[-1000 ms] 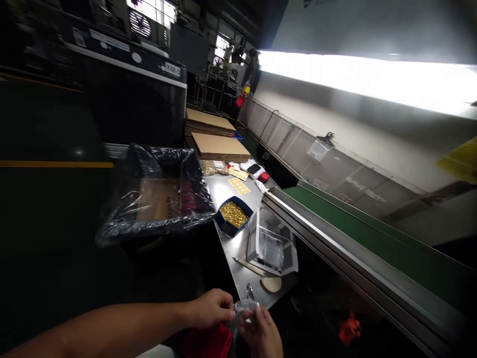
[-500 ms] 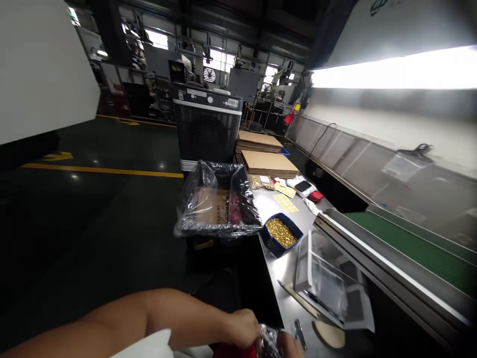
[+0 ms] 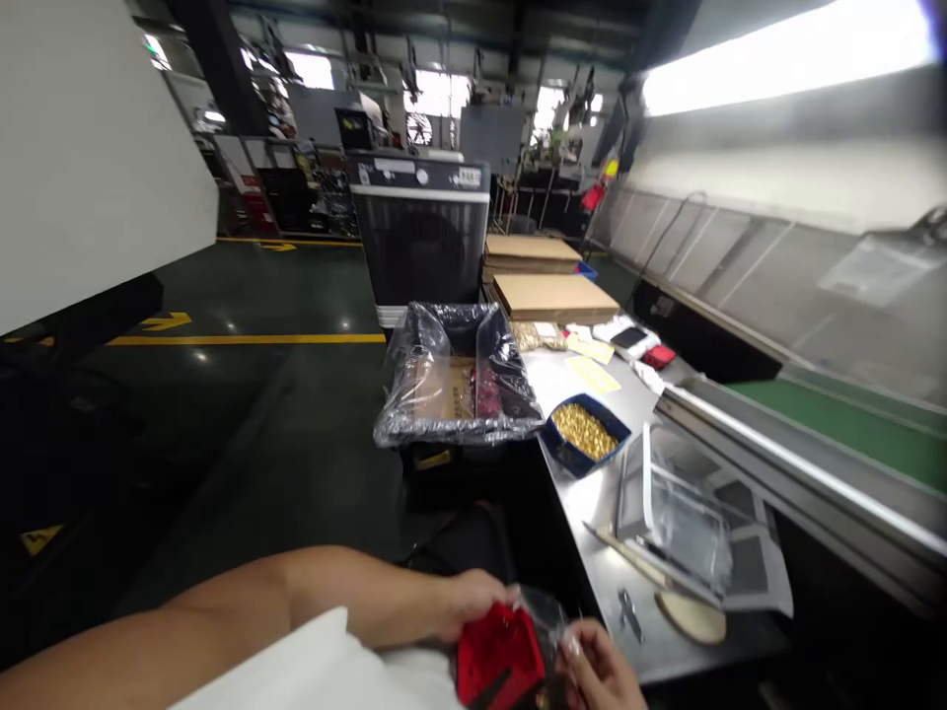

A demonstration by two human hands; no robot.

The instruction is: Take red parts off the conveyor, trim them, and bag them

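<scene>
Low in the view, near my lap, is a red open-topped box or pouch [image 3: 497, 651] with dark shapes in its lower part. A clear plastic bag [image 3: 544, 613] stretches beside it, between my hands. My left hand [image 3: 473, 600] is closed at the red thing's upper edge, fingertips on the bag's edge. My right hand [image 3: 601, 669] has thumb and fingers pinched on the bag at the right. Blur hides what else the fingers may hold. A small metal tool [image 3: 629, 615] lies on the steel table, close to my right hand.
A bag-lined bin [image 3: 459, 431] stands ahead. On the table [image 3: 584, 498] are a blue tray of gold pieces [image 3: 584, 431], a clear plastic container [image 3: 685, 513], a round pale disc [image 3: 692, 618] and stacked cardboard [image 3: 554, 296]. A green conveyor [image 3: 836, 424] runs along the right.
The red thing has come up into fuller view, its open top showing. My hands have moved apart, with the clear bag stretched between them. The camera view has shifted slightly.
</scene>
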